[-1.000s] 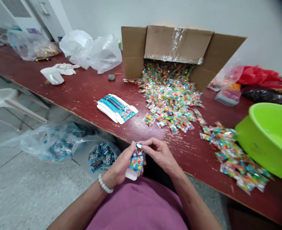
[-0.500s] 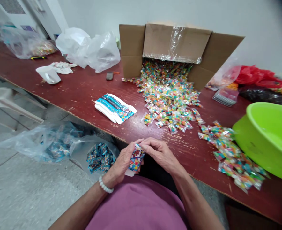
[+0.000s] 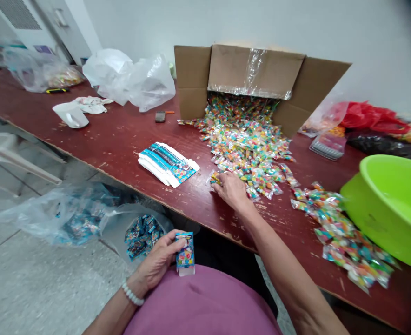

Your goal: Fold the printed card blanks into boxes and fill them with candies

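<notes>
Holding a small carton (image 3: pixel 185 253) in the left hand (image 3: pixel 156 263), thumb pressed across its upper front and fingers closed around one side, low before the purple garment (image 3: pixel 205 307) and off the near edge of the table (image 3: pixel 122 139). Looks slim, flat-faced and nearly upright; shows bright blue print, lettering near the top too small to read, a cluster of rounded red, yellow and green figures lower down, and ends below in a plain white flap. Resting the right hand (image 3: pixel 232 190) at the near left edge of the candy packets (image 3: pixel 249 149), fingers bent and partly closed; cannot tell whether pinching one or only touching. Lie heaped in glossy clear wrappers, with orange, yellow, green, white and blue-green pieces inside, spilling from an open cardboard box (image 3: pixel 256 70) and trailing right toward a lime-green basin (image 3: pixel 383 214). Can see also, left of the heap, a blue-and-white stack of flat cartons (image 3: pixel 169 163).
</notes>
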A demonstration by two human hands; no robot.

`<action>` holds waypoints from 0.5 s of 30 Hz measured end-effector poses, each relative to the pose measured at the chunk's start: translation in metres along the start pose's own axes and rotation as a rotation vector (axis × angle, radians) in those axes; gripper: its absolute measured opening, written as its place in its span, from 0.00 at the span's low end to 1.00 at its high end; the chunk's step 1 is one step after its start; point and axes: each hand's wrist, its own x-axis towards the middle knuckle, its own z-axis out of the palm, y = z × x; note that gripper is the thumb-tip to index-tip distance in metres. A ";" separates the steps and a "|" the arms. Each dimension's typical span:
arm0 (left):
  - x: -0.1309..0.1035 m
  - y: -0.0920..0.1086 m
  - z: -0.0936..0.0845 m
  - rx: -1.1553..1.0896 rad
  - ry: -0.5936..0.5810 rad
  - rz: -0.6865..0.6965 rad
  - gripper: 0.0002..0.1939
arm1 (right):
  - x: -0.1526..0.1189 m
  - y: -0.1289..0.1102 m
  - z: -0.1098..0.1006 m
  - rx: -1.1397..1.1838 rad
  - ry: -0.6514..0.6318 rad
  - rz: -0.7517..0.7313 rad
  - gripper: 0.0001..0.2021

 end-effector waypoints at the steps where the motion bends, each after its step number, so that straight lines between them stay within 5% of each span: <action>1: -0.003 0.003 -0.012 0.056 0.019 0.009 0.18 | 0.000 0.000 0.002 -0.018 -0.014 0.010 0.07; 4: -0.010 0.017 -0.044 0.419 -0.048 0.018 0.20 | -0.005 -0.002 0.008 -0.032 -0.039 0.018 0.07; 8: -0.014 0.034 -0.065 0.867 -0.229 -0.243 0.18 | -0.019 -0.005 0.010 0.184 -0.056 -0.023 0.04; 10: -0.012 0.038 -0.061 0.845 -0.220 -0.267 0.15 | -0.032 -0.010 0.008 0.332 -0.104 -0.042 0.04; 15: -0.006 0.040 -0.027 0.395 -0.125 -0.028 0.19 | -0.075 -0.034 -0.005 0.901 -0.317 -0.100 0.09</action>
